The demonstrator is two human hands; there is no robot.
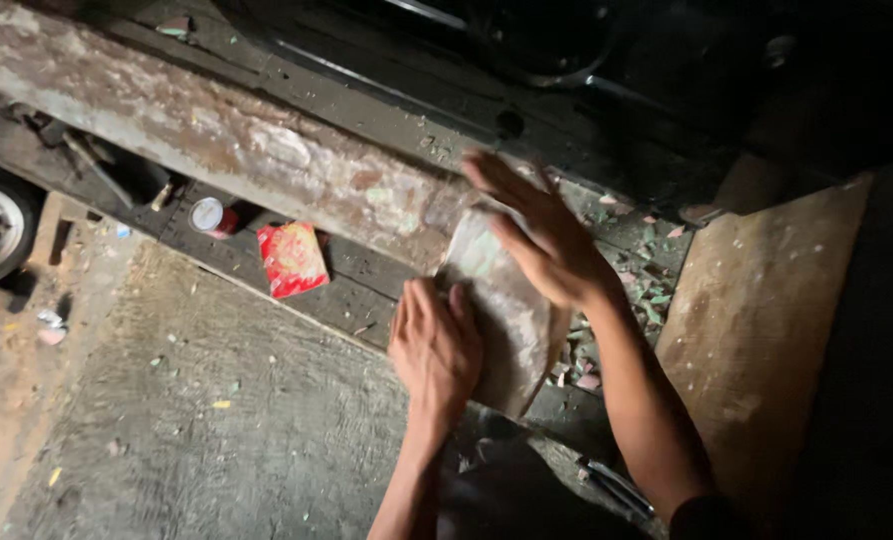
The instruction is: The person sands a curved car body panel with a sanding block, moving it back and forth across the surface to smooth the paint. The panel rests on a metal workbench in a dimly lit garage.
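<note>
A worn sheet (511, 310) is being pressed against the sill (266, 150) by both hands. It is lying under the flat, spread fingers of the left hand (434, 345) and right hand (546, 240), clamped by neither.

Both hands flat on a worn, curved sheet of sanding paper (501, 310) pressed against a long rusty metal sill (216, 130), left hand (434, 350) below right hand (546, 240), red paper packet (291, 258) and small round tin (207, 215) lying left under that sill.
</note>
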